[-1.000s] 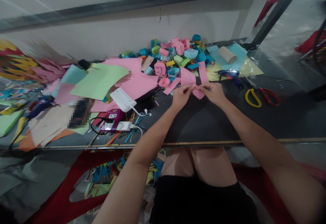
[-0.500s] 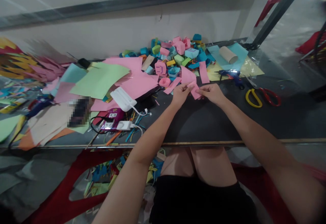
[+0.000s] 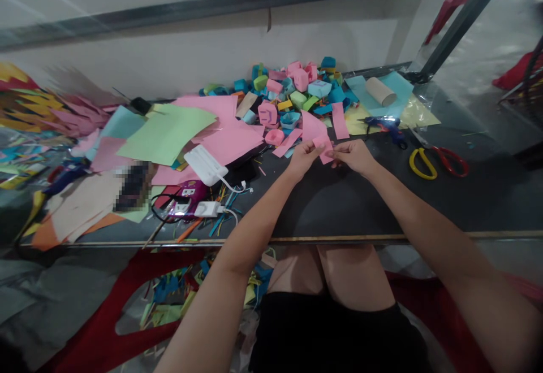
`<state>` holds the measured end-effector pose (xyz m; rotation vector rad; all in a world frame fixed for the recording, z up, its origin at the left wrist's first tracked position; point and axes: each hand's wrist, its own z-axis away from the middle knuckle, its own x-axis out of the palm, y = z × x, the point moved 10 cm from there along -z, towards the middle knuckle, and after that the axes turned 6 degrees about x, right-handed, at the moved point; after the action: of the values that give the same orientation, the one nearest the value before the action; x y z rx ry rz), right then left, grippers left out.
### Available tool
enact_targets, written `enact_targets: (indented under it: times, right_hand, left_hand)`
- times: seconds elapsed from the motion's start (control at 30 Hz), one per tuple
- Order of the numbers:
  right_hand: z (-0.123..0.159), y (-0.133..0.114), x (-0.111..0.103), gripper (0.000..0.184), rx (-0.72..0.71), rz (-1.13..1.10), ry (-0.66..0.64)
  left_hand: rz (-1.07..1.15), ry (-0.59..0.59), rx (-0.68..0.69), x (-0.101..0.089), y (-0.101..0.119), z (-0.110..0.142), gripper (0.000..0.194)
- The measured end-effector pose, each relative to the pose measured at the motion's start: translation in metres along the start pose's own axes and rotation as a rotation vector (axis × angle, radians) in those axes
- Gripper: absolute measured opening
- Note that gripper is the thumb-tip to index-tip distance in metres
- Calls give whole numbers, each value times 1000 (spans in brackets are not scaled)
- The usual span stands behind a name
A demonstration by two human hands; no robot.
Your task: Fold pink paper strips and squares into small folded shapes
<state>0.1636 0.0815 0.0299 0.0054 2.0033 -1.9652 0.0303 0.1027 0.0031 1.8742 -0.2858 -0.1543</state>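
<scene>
Paper strip (image 3: 323, 149), pink, held by left hand (image 3: 302, 159) and right hand (image 3: 355, 156), fingers (image 3: 341, 147) clamped on it, paper boxes (image 3: 298, 99) kinda piled up behind

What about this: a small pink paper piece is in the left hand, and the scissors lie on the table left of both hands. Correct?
One slip: the scissors lie on the table to the right of the right hand, as the head view shows. The small pink paper piece is in the left hand, as you say.
</scene>
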Motion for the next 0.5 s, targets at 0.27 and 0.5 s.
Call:
enact_targets:
  times: [0.27, 0.5]
  right_hand:
    - [-2, 5, 2, 57, 12, 85, -15]
    - [-3, -8, -26, 57, -176, 4, 227]
  left_hand:
    - [28, -41, -9, 7, -1, 0, 39]
    - [-73, -135, -26, 13, -3, 3, 36]
